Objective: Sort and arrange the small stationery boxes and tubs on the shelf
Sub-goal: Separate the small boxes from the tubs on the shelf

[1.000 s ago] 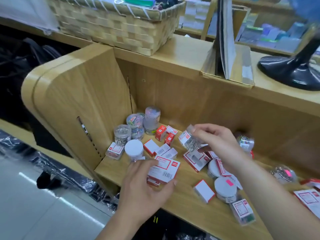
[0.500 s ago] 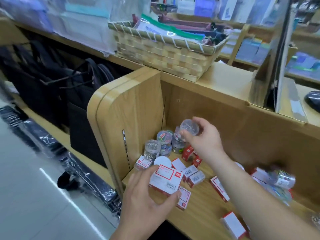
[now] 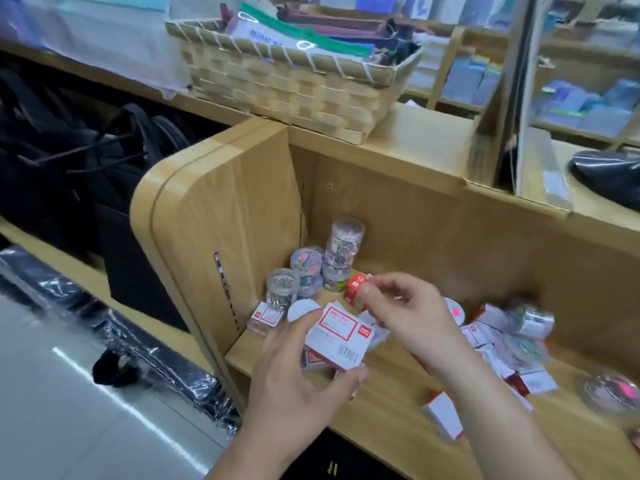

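My left hand (image 3: 298, 386) is shut on a small stack of white boxes with red labels (image 3: 337, 337), held just above the wooden shelf (image 3: 391, 403). My right hand (image 3: 408, 310) pinches a small red box (image 3: 355, 289) between thumb and forefinger. In the shelf's back left corner, a clear tub of clips (image 3: 344, 237) stands on top of another tub (image 3: 334, 277). Beside them stand a tub of coloured clips (image 3: 306, 263) and a tub of silver clips (image 3: 281, 287). A white lid (image 3: 301, 310) and a flat labelled box (image 3: 265, 317) lie in front.
Loose red-and-white boxes (image 3: 443, 414) and toppled clear tubs (image 3: 530, 320) are scattered on the shelf's right half. A wooden side panel (image 3: 214, 220) closes the left end. A wicker basket (image 3: 287, 95) and a black base (image 3: 609, 174) sit on the counter above. Black bags (image 3: 69, 161) hang at left.
My right hand set the clear tub on top of the stack in the corner, let go, and came down to the small red box. My left hand lifted its boxes slightly.
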`<state>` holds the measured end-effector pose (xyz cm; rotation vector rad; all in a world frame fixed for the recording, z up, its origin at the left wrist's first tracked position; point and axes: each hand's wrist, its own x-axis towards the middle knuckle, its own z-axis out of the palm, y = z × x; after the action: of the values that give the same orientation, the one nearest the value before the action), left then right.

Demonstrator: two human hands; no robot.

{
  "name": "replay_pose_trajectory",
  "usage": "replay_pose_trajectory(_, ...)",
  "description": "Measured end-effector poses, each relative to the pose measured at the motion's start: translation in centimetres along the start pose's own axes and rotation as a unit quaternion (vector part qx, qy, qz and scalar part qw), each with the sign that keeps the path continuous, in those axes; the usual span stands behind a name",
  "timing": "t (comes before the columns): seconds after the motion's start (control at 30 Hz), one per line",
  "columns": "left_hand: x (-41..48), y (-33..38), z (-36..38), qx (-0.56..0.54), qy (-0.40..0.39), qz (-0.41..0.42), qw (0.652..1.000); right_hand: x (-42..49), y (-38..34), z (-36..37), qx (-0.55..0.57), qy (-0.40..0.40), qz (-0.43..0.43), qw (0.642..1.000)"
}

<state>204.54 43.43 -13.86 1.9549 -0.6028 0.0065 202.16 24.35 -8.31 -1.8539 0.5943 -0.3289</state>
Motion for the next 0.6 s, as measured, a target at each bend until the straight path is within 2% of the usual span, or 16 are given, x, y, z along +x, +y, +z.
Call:
replay_pose_trajectory(0.07, -0.2, 0.8, 1.5, -0.024, -0.041, 0.021, 0.999, -3.6, 1.0, -1.1, 0.061, -0.059, 0.074, 0.994)
replay_pose_trajectory(0.1, -0.4, 1.1, 2.4, -0.026, -0.062, 0.032, 0.997, -5.0, 1.8, -1.9, 0.093, -0.054, 0.097, 0.989)
replay_pose_trajectory(0.2, -1.1, 2.6, 5.5, -0.029, -0.148, 0.067, 0.986, -8.2, 3.8, -4.9, 0.173, 0.067, 0.151, 0.971)
replay_pose_trajectory(0.33, -1.5, 3.3, 9.9, 0.017, -0.289, 0.156, 0.944, -11.7, 6.6, -10.0, 0.169, 0.234, 0.171, 0.942)
replay_pose_trajectory(0.5, -1.0, 2.0, 13.9, 0.159, -0.316, 0.145, 0.924, -16.3, 10.4, -14.9, 0.133, 0.398, 0.147, 0.895)
replay_pose_trajectory(0.6, -1.2, 1.9, 15.1, 0.157, -0.347, 0.106, 0.919, -17.4, 12.7, -15.1, 0.126, 0.458, 0.154, 0.866)
